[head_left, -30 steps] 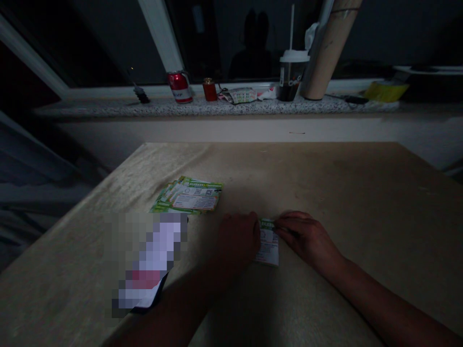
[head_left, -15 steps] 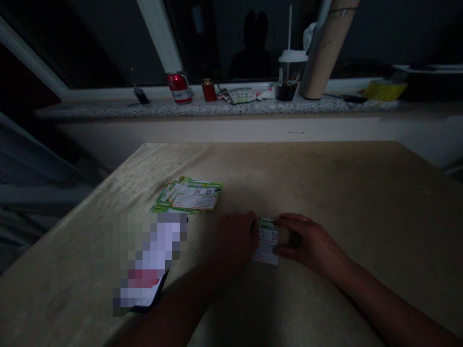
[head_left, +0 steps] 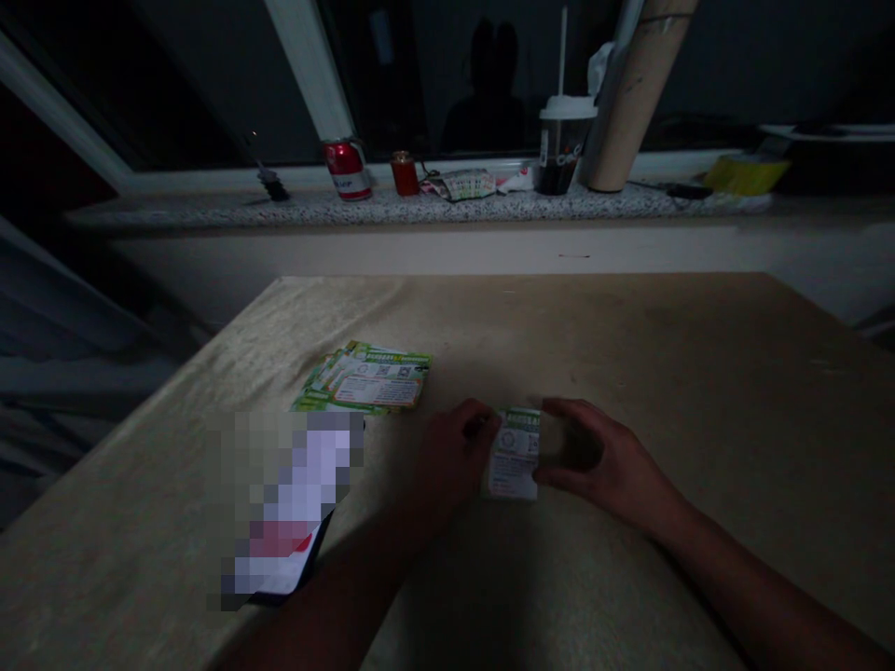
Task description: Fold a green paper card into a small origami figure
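A broad beige counter with a mottled, cloth-like surface (head_left: 664, 363) fills most of the view, below a dark window in a pale frame (head_left: 419, 84). Along the window runs a speckled grey stone sill (head_left: 419, 212), where a tall brown cardboard tube (head_left: 638, 93) leans at a tilt.

Over the counter are the person's two hands, set apart on either side of one paper. The left hand (head_left: 458, 447) curls at its left edge; whether it pinches or only presses cannot be told. The right hand (head_left: 605, 461) has thumb and forefinger spread along its right edge, the thumb touching.

Left of the hands lies a dark-edged phone with a bright, blurred-out screen (head_left: 290, 573); just beyond it, a fanned pile of green-and-white printed leaflets (head_left: 378, 377). A clear plastic cup with a white lid and straw (head_left: 559, 140) and a red-and-white metal can (head_left: 346, 170) stand upright on the sill. The paper between the hands is a green-and-white printed leaflet (head_left: 516, 461), partly hidden by the left one.
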Demonstrator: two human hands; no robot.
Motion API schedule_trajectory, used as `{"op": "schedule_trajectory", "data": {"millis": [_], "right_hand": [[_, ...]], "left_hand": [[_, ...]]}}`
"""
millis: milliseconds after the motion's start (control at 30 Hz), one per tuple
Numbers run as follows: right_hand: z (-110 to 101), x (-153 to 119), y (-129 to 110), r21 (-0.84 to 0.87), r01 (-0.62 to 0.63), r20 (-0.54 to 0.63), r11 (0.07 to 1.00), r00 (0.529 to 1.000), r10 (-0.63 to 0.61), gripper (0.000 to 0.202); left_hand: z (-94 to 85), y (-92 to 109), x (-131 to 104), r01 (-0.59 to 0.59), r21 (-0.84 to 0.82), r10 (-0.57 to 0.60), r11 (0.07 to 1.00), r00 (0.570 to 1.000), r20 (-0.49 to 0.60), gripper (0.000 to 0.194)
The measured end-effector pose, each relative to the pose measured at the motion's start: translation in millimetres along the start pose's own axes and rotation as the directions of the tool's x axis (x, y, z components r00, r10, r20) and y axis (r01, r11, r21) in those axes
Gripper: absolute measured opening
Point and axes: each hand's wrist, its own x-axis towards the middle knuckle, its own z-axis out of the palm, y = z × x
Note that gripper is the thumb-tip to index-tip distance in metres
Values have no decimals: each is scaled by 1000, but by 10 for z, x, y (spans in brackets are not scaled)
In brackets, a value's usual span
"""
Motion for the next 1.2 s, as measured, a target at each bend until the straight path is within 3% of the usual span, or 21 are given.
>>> {"op": "schedule_trajectory", "data": {"millis": [133, 200, 367, 400, 433, 500, 600, 667, 767, 1033, 1200], "right_hand": [[92, -10, -70, 274, -50, 1, 960, 999, 51, 33], [123, -18, -104, 290, -6, -43, 957, 999, 20, 9], [50, -4, -105, 165, 103, -243, 981, 968, -61, 8], [20, 4, -103, 132, 135, -270, 982, 958, -96, 6], [-10, 11, -106, 83, 175, -293, 981, 945, -143, 9], [-57, 24, -130, -159, 373, -290, 914, 867, -405, 16], [-86, 35, -195, -348, 498, -179, 795, 797, -577, 22], [-82, 38, -234, -406, 528, -130, 746, 775, -619, 23], [-65, 43, -264, -443, 540, -106, 716, 761, -640, 23], [-26, 47, -275, -410, 547, -113, 730, 763, -636, 19], [-27, 44, -285, -402, 535, -122, 743, 773, -623, 17]], "left_hand": [[31, 37, -20, 5, -213, -30, 977, 993, -116, 25], [51, 42, -24, -8, -266, -38, 964, 986, -165, 25], [61, 34, -58, -59, -257, -8, 965, 967, -253, 13], [55, 41, -71, -90, -213, 26, 973, 957, -287, 20], [47, 54, -85, -135, -150, 80, 980, 942, -327, 31], [27, 95, -111, -292, 92, 304, 952, 866, -398, 46], [-6, 173, -130, -464, 324, 561, 824, 744, -361, 35], [-23, 217, -123, -526, 372, 638, 765, 700, -321, 21], [-38, 247, -93, -566, 388, 675, 728, 691, -257, 4], [-57, 246, -56, -608, 419, 716, 674, 678, -168, 13], [-75, 261, -44, -592, 450, 719, 669, 669, -187, 16]]}}
